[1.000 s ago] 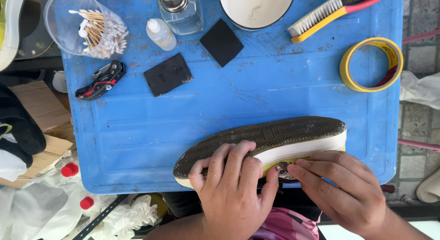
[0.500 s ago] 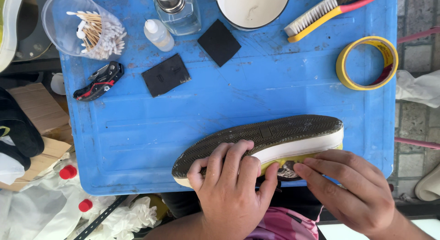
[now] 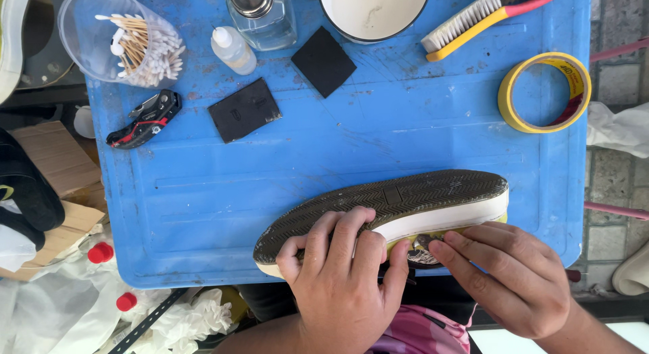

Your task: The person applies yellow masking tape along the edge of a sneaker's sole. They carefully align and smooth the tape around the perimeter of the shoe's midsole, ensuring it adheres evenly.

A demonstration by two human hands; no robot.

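A blue plastic surface (image 3: 338, 158), scuffed and scratched, fills most of the view. At its near edge lies a shoe (image 3: 392, 208) on its side, dark patterned sole facing away from the person, white sidewall and a strip of yellow upper toward them. The left hand (image 3: 341, 279) grips the toe end, its fingers (image 3: 318, 239) curled over the sole. The right hand (image 3: 514, 279) rests just beside it at the shoe's upper, fingers close together and pressed to the side of the shoe; what they pinch cannot be told.

Farther back stand a clear cup of cotton swabs (image 3: 125, 39), a small dropper bottle (image 3: 231, 48), a glass bottle (image 3: 262, 16), a white bowl (image 3: 374, 10) and a brush (image 3: 473, 22). Two black square pads (image 3: 245, 110) lie near a folding knife (image 3: 143, 119), and a roll of yellow tape (image 3: 544, 91) sits at the right. Cardboard (image 3: 51, 171) and crumpled white plastic (image 3: 196, 313) lie left of the surface; grey paving (image 3: 618, 90) shows at right.
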